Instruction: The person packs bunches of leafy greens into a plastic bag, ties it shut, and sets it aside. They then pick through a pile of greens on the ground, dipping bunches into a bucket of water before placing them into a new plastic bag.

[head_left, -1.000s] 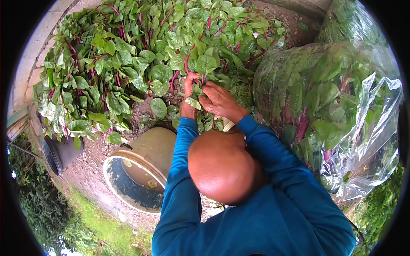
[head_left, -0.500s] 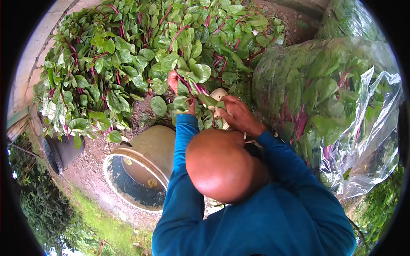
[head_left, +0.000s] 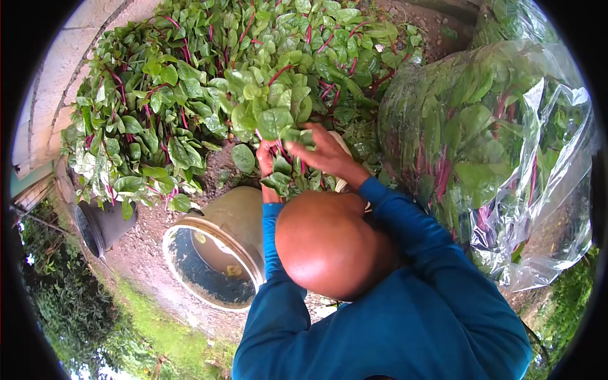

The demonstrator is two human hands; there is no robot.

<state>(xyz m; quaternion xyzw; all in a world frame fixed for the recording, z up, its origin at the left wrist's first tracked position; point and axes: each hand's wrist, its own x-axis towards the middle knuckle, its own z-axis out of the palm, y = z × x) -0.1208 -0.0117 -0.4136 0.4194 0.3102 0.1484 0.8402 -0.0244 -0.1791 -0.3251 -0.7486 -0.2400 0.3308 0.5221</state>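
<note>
My left hand is closed around the purple-red stems of a bunch of leafy greens that look like Malabar spinach. The bunch's broad green leaves point away from me, and a few more leaves hang below the fist. On the right side of the bunch is my right hand, its fingers stretched out and apart against the leaves and stems. Some fingertips are blurred or hidden by the foliage. Both hands are just beyond my head.
A large heap of the same greens covers the ground ahead. To the right stands a big clear plastic bag stuffed with greens. An overturned pale bucket lies at left, with a dark bucket further left.
The bunch has turned more upright in my left hand, which has moved slightly down. My right hand has moved left and up against the bunch. The view has shifted slightly.
</note>
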